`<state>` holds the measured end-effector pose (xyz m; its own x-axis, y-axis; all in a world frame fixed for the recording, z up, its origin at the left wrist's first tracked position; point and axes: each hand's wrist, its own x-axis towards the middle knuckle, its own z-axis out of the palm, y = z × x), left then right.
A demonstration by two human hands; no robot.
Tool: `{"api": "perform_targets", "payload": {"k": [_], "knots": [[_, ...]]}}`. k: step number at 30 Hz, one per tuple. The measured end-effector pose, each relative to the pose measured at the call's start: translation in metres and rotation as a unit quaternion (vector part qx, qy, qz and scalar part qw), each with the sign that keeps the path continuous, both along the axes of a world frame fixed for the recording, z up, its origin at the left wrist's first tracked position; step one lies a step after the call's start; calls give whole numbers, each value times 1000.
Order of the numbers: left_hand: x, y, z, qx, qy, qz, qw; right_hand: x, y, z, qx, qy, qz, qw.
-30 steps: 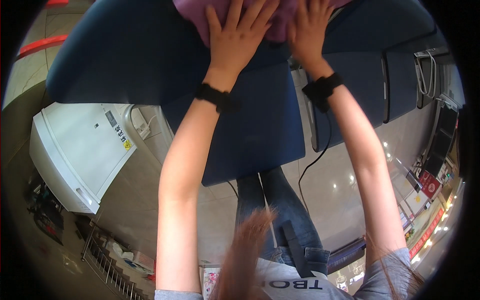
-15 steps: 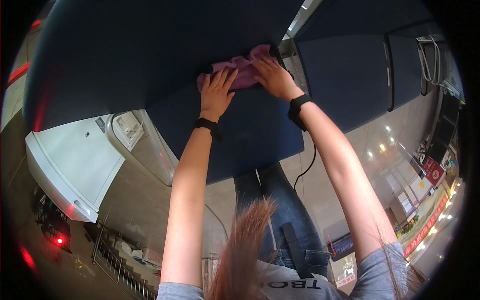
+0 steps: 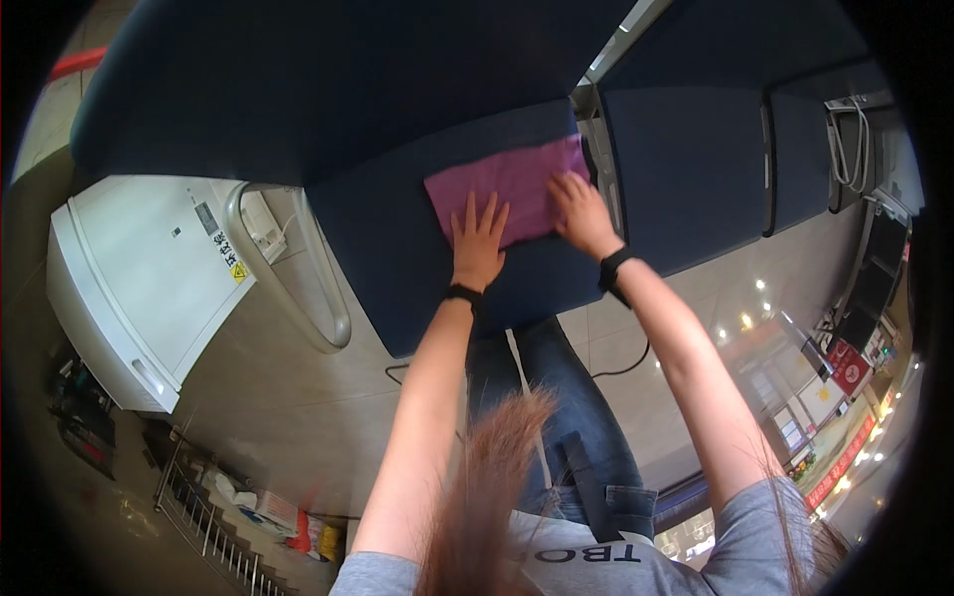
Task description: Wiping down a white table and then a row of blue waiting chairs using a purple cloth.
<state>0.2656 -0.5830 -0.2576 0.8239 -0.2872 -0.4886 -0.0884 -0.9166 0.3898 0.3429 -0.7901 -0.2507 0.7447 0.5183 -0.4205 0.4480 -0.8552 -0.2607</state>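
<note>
A pinkish-purple cloth (image 3: 512,184) lies spread out and nearly flat on a dark blue padded seat (image 3: 378,268). My left hand (image 3: 480,246) rests palm down at the cloth's near edge, with its fingers fanned out over it. On the cloth's right side lies my right hand (image 3: 584,217), its fingers slightly bent and resting on the fabric close to the seat's right edge. The seat meets a tall dark blue backrest (image 3: 328,79) behind the cloth. A black band circles each wrist.
Another dark blue seat (image 3: 686,179) adjoins on the right, past a metal gap (image 3: 601,149). At left a curved metal armrest (image 3: 323,288) stands beside a white cabinet (image 3: 139,278). A black cable (image 3: 628,370) hangs below the seat. A metal railing (image 3: 214,536) shows at lower left.
Both hands have come nearer to me, away from the backrest. The cloth, bunched against the backrest before, now lies flatter and closer on the seat.
</note>
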Motion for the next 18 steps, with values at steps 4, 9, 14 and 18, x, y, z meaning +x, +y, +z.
{"api": "perform_targets", "payload": {"k": [4,9,14,18], "knots": [[-83,11,18,8,31,33,999,-81,19,10,-22,26,31,999],[-198,42,13,54,81,35,995,-170,56,16,-53,58,116,990],[-272,68,13,97,38,56,993,-224,87,15,-7,11,161,987],[-277,84,18,58,22,59,996,-219,109,11,-20,88,128,988]]}}
